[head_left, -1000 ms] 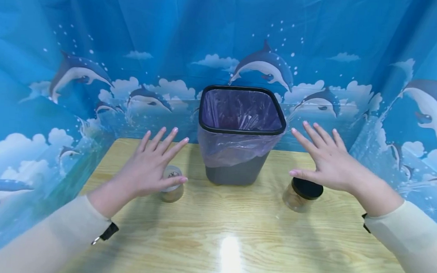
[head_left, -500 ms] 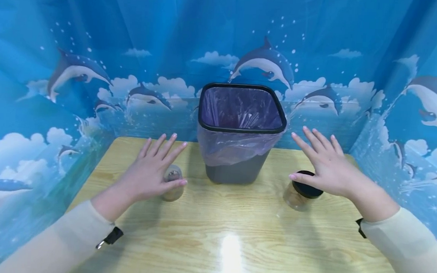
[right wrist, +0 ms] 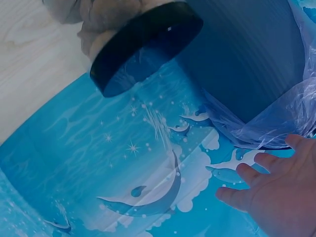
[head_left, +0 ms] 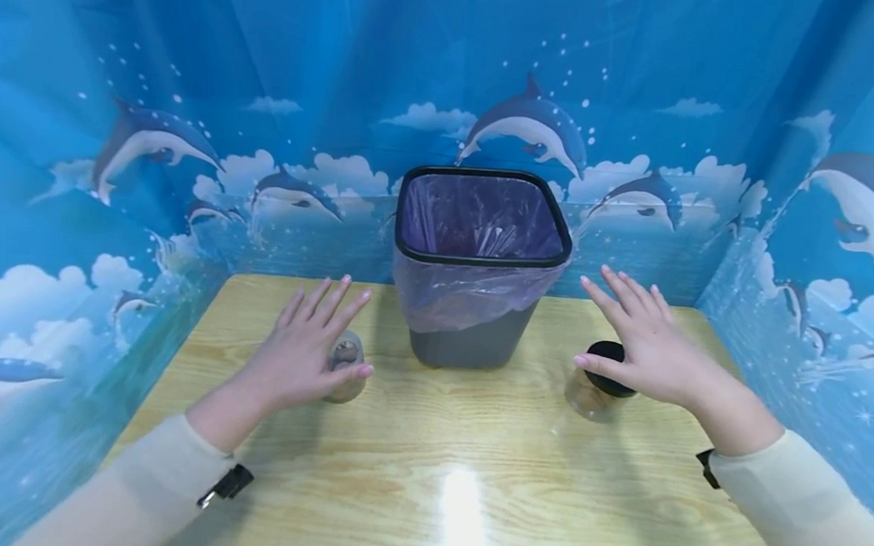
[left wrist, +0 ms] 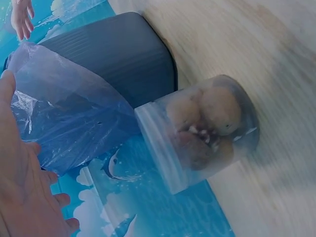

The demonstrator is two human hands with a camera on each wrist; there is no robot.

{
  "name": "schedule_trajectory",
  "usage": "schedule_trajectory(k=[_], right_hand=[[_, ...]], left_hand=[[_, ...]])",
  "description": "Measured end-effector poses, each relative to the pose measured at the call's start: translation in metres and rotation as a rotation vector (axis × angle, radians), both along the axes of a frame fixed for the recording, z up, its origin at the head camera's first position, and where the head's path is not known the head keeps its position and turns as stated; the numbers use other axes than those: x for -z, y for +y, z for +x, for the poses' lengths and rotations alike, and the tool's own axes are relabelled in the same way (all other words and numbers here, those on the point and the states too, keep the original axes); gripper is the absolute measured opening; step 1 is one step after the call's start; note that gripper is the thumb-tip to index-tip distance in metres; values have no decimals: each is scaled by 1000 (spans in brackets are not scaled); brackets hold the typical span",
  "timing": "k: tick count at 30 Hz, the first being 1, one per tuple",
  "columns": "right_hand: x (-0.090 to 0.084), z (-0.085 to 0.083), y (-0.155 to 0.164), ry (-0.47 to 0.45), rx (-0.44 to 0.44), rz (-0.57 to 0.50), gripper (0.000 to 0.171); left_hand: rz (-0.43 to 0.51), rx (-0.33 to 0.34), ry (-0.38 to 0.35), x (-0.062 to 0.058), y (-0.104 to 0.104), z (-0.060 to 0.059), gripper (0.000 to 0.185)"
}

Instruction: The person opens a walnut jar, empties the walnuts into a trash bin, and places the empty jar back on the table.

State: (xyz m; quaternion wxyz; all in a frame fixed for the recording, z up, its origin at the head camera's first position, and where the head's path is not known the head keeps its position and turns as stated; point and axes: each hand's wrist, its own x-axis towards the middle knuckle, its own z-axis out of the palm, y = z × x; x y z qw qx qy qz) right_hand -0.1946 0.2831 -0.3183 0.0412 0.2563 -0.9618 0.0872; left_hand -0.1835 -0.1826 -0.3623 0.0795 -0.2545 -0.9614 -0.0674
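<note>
**A:** Backdrop (head_left: 270,46) first: blue sheeting printed with dolphins and clouds closes off the rear and both sides of your work area. What lies below it?

**B:** The wooden table (head_left: 425,473), pale, with a glare spot near your edge. At its far centre stands the grey bin (head_left: 470,342), square-mouthed with a black rim, lined with a purple bag (head_left: 466,296) that drapes over the outside. The bin sits directly between your two hands.

**A:** State of the hands?

**B:** Your left hand (head_left: 300,356) hovers palm down with fingers straight and spread, gripping nothing. Your right hand (head_left: 646,348) is the same: flat, fingers extended, thumb out to the side.

**A:** And the jars?

**B:** The clear-lidded jar (head_left: 344,367) stands upright on the table just left of the bin, partly hidden behind your left fingers and thumb. The left wrist view shows brown rounded pieces inside it. The black-lidded jar (head_left: 601,383) stands upright right of the bin, under your right thumb and palm; whether the hand touches the lid cannot be determined.
</note>
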Motion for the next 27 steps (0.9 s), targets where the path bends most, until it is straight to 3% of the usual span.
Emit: schedule_trajectory(k=[13,27], right_hand=[[18,1,-4,6,-34,-122,94],[35,5,-7,1,-43,-206,93]], left_hand=[[67,-14,-32,18,0,2,94],[159,-12,-37,29,0,3,95]])
